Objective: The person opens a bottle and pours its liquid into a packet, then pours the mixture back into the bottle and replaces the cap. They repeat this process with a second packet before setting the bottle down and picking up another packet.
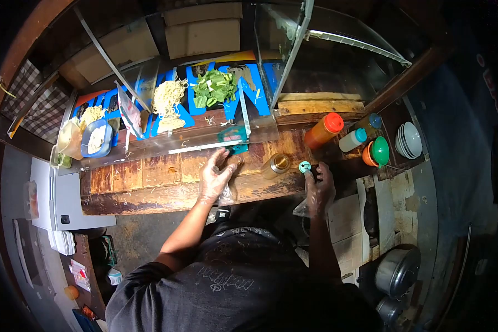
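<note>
My left hand (216, 178), in a clear plastic glove, hovers over the front of the wooden counter with its fingers apart and nothing in them. Just beyond its fingertips lies a teal packet (233, 139). My right hand (319, 191), gloved too, has loosely curled fingers with a gap between thumb and forefinger. Right by its thumb tip is a small teal cap (305, 166), outside the grip. Between my hands stands an uncapped bottle (276, 165) with brownish contents showing at its mouth.
Noodles (170, 98) and chopped greens (214, 88) lie behind a glass panel. An orange sauce bottle (323, 131), a white bottle with a teal cap (353, 140), a green bowl (379, 151) and stacked white bowls (408, 140) stand right. Metal pots (398, 271) sit lower right.
</note>
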`<move>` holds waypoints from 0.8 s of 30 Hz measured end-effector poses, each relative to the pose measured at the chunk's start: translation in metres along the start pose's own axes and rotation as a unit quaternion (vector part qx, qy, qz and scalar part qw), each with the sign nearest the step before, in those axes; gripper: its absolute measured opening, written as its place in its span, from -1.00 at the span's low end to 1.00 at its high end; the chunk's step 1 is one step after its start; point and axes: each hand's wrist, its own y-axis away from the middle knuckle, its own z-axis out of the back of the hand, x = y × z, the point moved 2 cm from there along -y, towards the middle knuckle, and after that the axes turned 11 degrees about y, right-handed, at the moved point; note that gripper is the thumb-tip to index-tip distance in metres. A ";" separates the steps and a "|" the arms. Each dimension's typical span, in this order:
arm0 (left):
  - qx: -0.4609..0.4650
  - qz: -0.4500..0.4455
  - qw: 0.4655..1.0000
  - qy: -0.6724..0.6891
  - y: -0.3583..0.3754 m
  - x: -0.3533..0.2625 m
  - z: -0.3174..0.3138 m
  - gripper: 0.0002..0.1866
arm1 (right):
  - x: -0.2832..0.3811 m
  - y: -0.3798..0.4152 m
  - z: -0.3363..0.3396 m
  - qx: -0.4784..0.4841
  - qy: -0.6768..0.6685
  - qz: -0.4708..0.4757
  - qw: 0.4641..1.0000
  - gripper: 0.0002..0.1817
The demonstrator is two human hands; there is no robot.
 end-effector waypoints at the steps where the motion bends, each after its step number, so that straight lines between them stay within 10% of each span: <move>1: -0.015 0.005 1.000 0.025 -0.002 0.000 0.005 -0.39 | 0.007 0.008 0.002 -0.024 -0.028 -0.018 0.999 -0.47; 11: -0.028 -0.051 0.998 -0.018 -0.027 -0.002 0.032 -0.43 | 0.112 0.044 0.015 -0.061 -0.151 0.271 0.949 -0.62; 24: 0.011 0.032 0.991 -0.128 -0.044 -0.013 0.046 -0.36 | 0.142 0.043 -0.095 0.067 -0.086 0.220 0.969 -0.42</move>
